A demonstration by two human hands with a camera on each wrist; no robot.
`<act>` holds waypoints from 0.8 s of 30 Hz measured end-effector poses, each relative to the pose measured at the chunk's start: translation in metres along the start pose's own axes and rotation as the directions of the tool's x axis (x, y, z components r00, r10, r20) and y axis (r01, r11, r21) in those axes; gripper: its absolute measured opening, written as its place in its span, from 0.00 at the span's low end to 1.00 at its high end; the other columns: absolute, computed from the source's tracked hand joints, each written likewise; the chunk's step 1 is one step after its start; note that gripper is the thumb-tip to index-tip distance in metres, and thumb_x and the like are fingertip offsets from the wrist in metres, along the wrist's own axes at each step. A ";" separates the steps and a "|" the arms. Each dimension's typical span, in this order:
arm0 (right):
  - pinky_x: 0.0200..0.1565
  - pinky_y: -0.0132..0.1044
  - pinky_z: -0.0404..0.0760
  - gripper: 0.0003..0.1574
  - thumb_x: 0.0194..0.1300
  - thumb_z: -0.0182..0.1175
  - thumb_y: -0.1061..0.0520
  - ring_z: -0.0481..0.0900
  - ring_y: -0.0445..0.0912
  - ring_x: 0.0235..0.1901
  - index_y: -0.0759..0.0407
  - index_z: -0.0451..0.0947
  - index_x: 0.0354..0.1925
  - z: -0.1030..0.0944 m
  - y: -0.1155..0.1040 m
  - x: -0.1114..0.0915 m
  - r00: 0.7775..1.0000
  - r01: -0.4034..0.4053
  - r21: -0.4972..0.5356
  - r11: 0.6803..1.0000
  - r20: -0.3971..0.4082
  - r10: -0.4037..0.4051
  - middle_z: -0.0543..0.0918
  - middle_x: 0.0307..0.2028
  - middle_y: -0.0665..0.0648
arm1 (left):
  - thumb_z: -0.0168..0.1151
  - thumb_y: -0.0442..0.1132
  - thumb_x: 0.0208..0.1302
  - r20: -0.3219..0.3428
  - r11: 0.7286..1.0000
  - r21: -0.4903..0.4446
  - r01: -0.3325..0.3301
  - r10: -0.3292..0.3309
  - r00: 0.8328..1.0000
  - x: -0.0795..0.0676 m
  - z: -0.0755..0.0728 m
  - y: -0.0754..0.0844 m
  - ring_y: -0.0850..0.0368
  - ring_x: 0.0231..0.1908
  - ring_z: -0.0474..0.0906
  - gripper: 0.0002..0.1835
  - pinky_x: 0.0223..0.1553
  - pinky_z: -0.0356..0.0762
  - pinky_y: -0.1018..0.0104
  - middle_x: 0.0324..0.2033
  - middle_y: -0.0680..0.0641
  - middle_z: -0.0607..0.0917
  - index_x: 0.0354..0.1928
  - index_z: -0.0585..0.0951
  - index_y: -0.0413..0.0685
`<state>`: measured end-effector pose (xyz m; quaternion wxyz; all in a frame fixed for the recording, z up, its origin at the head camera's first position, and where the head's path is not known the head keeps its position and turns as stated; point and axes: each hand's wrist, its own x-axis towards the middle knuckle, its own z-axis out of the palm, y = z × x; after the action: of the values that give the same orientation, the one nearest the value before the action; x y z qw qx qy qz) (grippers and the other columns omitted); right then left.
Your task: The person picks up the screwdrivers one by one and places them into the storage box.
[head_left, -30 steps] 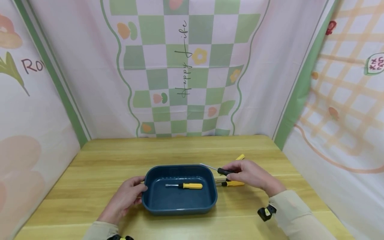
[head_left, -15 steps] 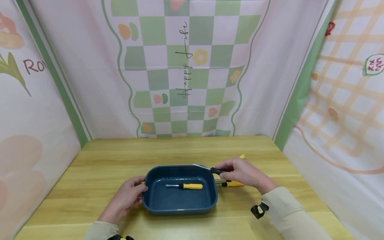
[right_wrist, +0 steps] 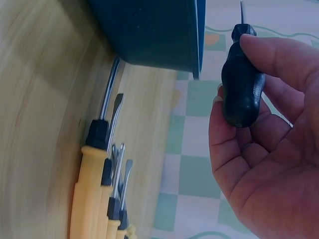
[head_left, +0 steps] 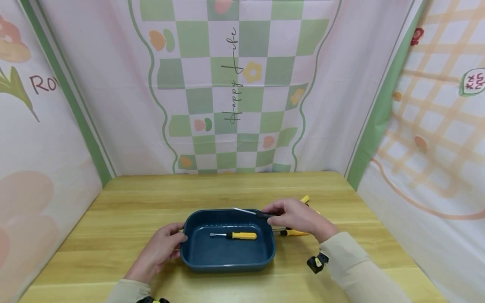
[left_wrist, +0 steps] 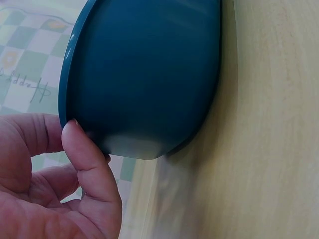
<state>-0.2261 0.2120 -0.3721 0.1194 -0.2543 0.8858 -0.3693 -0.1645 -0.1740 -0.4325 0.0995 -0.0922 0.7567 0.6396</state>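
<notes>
My left hand [head_left: 161, 248] pinches the left rim of a dark blue rectangular dish [head_left: 227, 267], which stands on the table; the left wrist view shows thumb and fingers at its edge. Inside the dish lies a screwdriver with a yellow handle [head_left: 244, 236], its blade pointing left. Above the dish's back right corner, my right hand [head_left: 295, 216] holds a screwdriver with a black handle [right_wrist: 241, 84] between thumb and fingers. Its metal shaft [head_left: 244, 210] points left over the back rim.
Several yellow-handled screwdrivers [right_wrist: 89, 179] lie on the wooden table [head_left: 151, 198] right of the dish, partly behind my right hand in the head view. One yellow handle end [head_left: 305, 199] shows beyond the hand. Printed curtains [head_left: 250, 101] close off the back and both sides.
My right hand has moved left with the black-handled screwdriver, bringing its shaft further over the dish's back rim. My left hand and the dish have stayed in place.
</notes>
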 end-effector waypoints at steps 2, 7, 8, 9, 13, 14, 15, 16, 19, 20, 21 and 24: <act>0.53 0.41 0.85 0.20 0.70 0.66 0.52 0.84 0.44 0.50 0.54 0.85 0.59 0.002 -0.002 0.003 1.000 0.000 -0.012 1.000 -0.003 0.000 0.88 0.53 0.52 | 0.58 0.33 0.69 -0.005 1.000 -0.001 -0.001 0.001 1.000 -0.001 0.000 0.000 0.53 0.33 0.79 0.29 0.26 0.78 0.68 0.46 0.40 0.82 0.71 0.73 0.36; 0.55 0.46 0.85 0.20 0.69 0.68 0.51 0.85 0.43 0.50 0.51 0.86 0.58 0.007 -0.006 0.010 1.000 -0.002 -0.059 0.998 -0.012 0.001 0.88 0.53 0.51 | 0.59 0.31 0.67 -0.008 1.000 -0.015 -0.016 0.016 1.000 -0.001 0.001 -0.001 0.54 0.31 0.79 0.28 0.25 0.77 0.69 0.44 0.41 0.82 0.69 0.74 0.35; 0.55 0.47 0.85 0.20 0.69 0.68 0.51 0.85 0.44 0.51 0.51 0.86 0.57 0.008 -0.006 0.011 1.000 -0.002 -0.068 0.998 -0.012 0.001 0.88 0.53 0.51 | 0.59 0.31 0.67 -0.006 1.000 -0.018 -0.019 0.019 1.000 -0.001 0.001 -0.002 0.55 0.31 0.79 0.28 0.24 0.77 0.70 0.43 0.41 0.81 0.69 0.75 0.35; 0.55 0.47 0.85 0.20 0.69 0.68 0.51 0.85 0.44 0.51 0.51 0.86 0.57 0.009 -0.007 0.013 1.000 0.001 -0.075 0.997 -0.011 -0.001 0.88 0.53 0.51 | 0.59 0.31 0.66 -0.006 0.999 -0.024 -0.022 0.022 1.000 -0.001 0.001 -0.002 0.55 0.31 0.79 0.28 0.24 0.76 0.70 0.43 0.41 0.81 0.69 0.75 0.35; 0.55 0.47 0.85 0.19 0.69 0.67 0.51 0.85 0.45 0.52 0.49 0.86 0.57 0.013 -0.010 0.017 1.000 0.011 -0.101 0.995 -0.007 -0.012 0.88 0.54 0.50 | 0.59 0.31 0.66 -0.012 1.000 -0.023 -0.019 0.018 1.000 -0.001 0.001 -0.002 0.54 0.32 0.79 0.28 0.24 0.76 0.70 0.44 0.40 0.82 0.69 0.75 0.35; 0.55 0.47 0.85 0.19 0.69 0.67 0.51 0.85 0.44 0.52 0.49 0.87 0.57 0.014 -0.010 0.018 1.000 0.015 -0.108 0.994 -0.007 -0.016 0.88 0.54 0.50 | 0.59 0.31 0.67 -0.011 1.000 -0.023 -0.020 0.020 1.000 -0.001 0.001 -0.002 0.54 0.32 0.79 0.28 0.24 0.76 0.70 0.44 0.40 0.82 0.69 0.75 0.35; 0.54 0.47 0.85 0.19 0.69 0.67 0.51 0.85 0.44 0.52 0.49 0.87 0.57 0.015 -0.010 0.019 1.000 0.017 -0.113 0.993 -0.007 -0.018 0.88 0.53 0.50 | 0.59 0.31 0.67 -0.012 1.000 -0.022 -0.020 0.020 1.000 -0.001 0.001 -0.002 0.54 0.32 0.79 0.28 0.25 0.76 0.70 0.44 0.40 0.82 0.69 0.75 0.35; 0.54 0.46 0.85 0.19 0.69 0.67 0.51 0.85 0.44 0.52 0.48 0.87 0.57 0.017 -0.010 0.020 1.000 0.018 -0.118 0.993 -0.007 -0.019 0.88 0.53 0.49 | 0.59 0.31 0.67 -0.012 1.000 -0.020 -0.019 0.019 1.000 -0.001 0.001 -0.002 0.54 0.32 0.79 0.28 0.25 0.76 0.70 0.44 0.40 0.82 0.69 0.75 0.36; 0.52 0.45 0.86 0.18 0.69 0.68 0.51 0.85 0.42 0.49 0.48 0.87 0.56 0.020 -0.010 0.022 1.000 0.023 -0.127 0.992 -0.007 -0.024 0.89 0.52 0.48 | 0.59 0.32 0.67 -0.011 1.000 -0.020 -0.018 0.018 1.000 0.000 0.000 -0.002 0.54 0.32 0.79 0.28 0.25 0.76 0.70 0.45 0.40 0.82 0.69 0.75 0.35; 0.52 0.44 0.86 0.18 0.69 0.68 0.51 0.85 0.41 0.49 0.48 0.87 0.56 0.020 -0.011 0.023 1.000 0.023 -0.130 0.991 -0.006 -0.025 0.89 0.52 0.48 | 0.59 0.32 0.67 -0.011 1.000 -0.019 -0.016 0.016 1.000 0.000 0.000 -0.002 0.54 0.32 0.79 0.28 0.25 0.77 0.69 0.45 0.40 0.82 0.69 0.75 0.36; 0.51 0.44 0.86 0.18 0.68 0.68 0.50 0.85 0.41 0.48 0.48 0.87 0.56 0.021 -0.011 0.024 1.000 0.024 -0.134 0.991 -0.006 -0.025 0.89 0.51 0.48 | 0.59 0.32 0.67 -0.011 1.000 -0.017 -0.014 0.014 1.000 0.000 0.000 -0.002 0.54 0.32 0.79 0.28 0.25 0.77 0.69 0.45 0.40 0.83 0.69 0.75 0.36; 0.50 0.43 0.86 0.19 0.68 0.68 0.50 0.85 0.40 0.46 0.49 0.87 0.56 0.024 -0.013 0.027 1.000 0.025 -0.133 0.991 0.002 -0.025 0.89 0.50 0.48 | 0.59 0.32 0.68 -0.005 1.000 -0.013 -0.008 0.008 1.000 0.001 -0.001 -0.002 0.54 0.33 0.79 0.28 0.26 0.77 0.69 0.46 0.40 0.83 0.70 0.75 0.36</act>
<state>-0.2344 0.1760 -0.3804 0.0977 -0.2730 0.9052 -0.3108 -0.1649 -0.1753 -0.4347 0.0943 -0.0914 0.7532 0.6445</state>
